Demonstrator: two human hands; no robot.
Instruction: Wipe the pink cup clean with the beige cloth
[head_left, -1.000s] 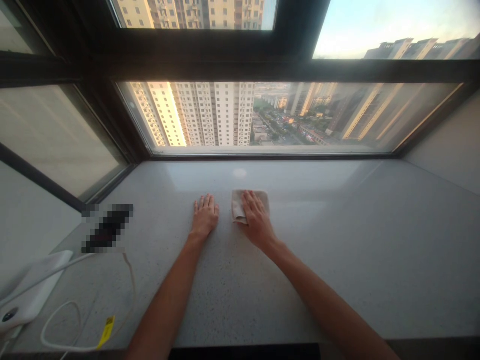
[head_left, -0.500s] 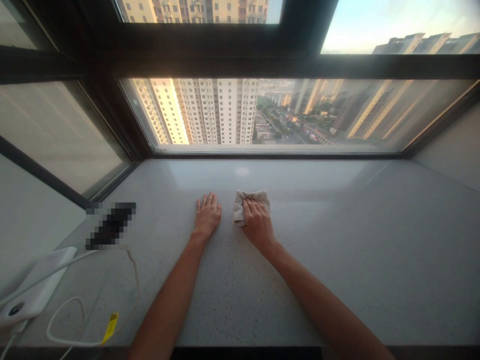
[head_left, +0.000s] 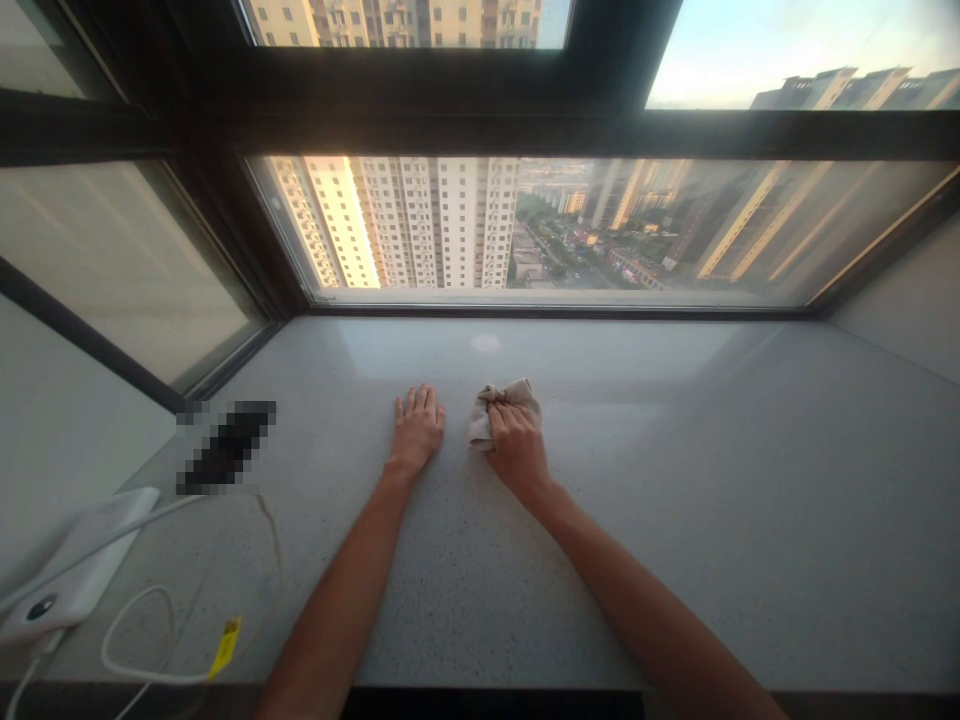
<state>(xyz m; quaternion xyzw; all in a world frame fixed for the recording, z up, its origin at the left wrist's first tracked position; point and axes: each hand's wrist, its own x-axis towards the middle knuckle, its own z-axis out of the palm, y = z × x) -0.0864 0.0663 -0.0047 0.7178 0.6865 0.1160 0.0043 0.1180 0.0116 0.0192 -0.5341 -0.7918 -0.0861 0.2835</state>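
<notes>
My left hand point(head_left: 416, 430) lies flat and open on the speckled stone sill point(head_left: 675, 500), fingers stretched toward the window. Just to its right, my right hand point(head_left: 514, 445) is closed on a small beige cloth point(head_left: 496, 405), which is bunched up under my curled fingers and rests on the sill. The two hands sit a short gap apart near the middle of the sill.
A large window point(head_left: 570, 225) with a dark frame runs along the far edge, with an angled pane at the left. At the left of the sill lie a dark pixelated object point(head_left: 225, 448), a white power bank point(head_left: 71, 580) and a white cable point(head_left: 187, 640) with a yellow tag.
My right hand went from lying flat on the spread cloth to curling its fingers and gathering the cloth into a bunch. My left hand has stayed put.
</notes>
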